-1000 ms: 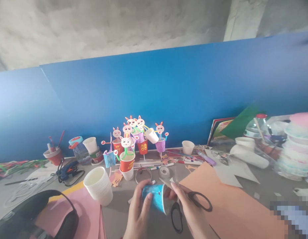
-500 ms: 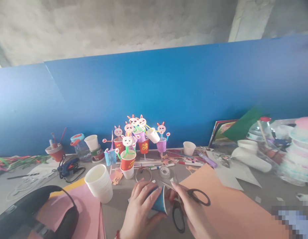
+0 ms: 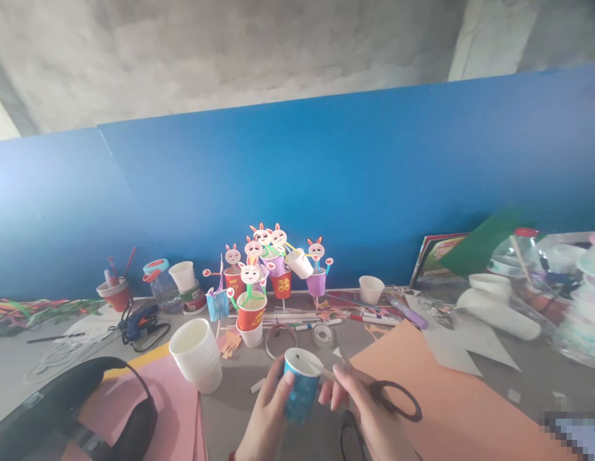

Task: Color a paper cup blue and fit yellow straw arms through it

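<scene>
A blue-painted paper cup [image 3: 303, 397] is gripped in my left hand [image 3: 264, 415], its white open mouth facing up and toward me. The thumb presses on the cup's near side. My right hand [image 3: 367, 403] is closed on a pair of scissors [image 3: 417, 410], with one black handle loop sticking out to the right and another below the palm. The blades point left toward the cup's rim, and a dark spot shows inside the mouth. Whether the blades touch the cup I cannot tell.
Left of my hands stands a stack of white paper cups [image 3: 196, 355] beside pink paper [image 3: 175, 410]. Orange paper [image 3: 436, 384] lies to the right. Behind are several rabbit-faced cup figures [image 3: 252, 314], a tape roll [image 3: 323, 335] and a blue glue gun [image 3: 139, 323].
My left hand has turned the blue cup from lying sideways to mouth-up. The scissors, in my right hand, now reach toward its rim. The view has shifted slightly.
</scene>
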Tool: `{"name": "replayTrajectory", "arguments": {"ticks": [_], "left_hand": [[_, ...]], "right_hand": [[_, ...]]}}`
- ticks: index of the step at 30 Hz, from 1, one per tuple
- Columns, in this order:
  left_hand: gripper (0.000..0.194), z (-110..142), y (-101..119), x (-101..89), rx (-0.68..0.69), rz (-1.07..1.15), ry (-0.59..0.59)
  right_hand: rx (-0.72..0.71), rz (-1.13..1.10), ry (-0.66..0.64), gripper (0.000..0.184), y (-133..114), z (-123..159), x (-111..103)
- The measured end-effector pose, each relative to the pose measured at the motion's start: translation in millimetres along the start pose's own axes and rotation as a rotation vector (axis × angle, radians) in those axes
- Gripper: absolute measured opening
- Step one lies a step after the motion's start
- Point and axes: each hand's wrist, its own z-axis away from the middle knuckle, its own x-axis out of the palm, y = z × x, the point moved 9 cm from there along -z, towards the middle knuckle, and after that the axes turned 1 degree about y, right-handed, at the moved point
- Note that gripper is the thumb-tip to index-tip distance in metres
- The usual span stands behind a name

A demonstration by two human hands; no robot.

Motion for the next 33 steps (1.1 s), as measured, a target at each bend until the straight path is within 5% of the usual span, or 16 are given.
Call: {"name": "replayTrajectory", "arguments": {"ticks": [11, 22, 28, 33], "left_hand": [[0.058, 4.5, -5.7, 14.7, -0.203, 0.302, -0.036], [0.062, 3.8, -10.3, 8.1, -0.104, 0.302, 0.005], [0.06, 3.3, -8.0, 8.6, -0.079, 0.329, 0.025], [0.064, 4.8, -5.4, 7.6, -0.072, 0.283, 0.042]], "right_hand": [[-0.313, 0.286, 0.013, 0.056, -45.8, 20.1, 7.0], [-0.447, 0.321, -0.082, 0.057, -41.6, 21.2, 17.8], [-0.557, 0.376, -0.02, 0.056, -26.0, 17.2, 18.9], [-0.697, 0.409, -0.039, 0.054, -40.1, 25.1, 20.6]]}}
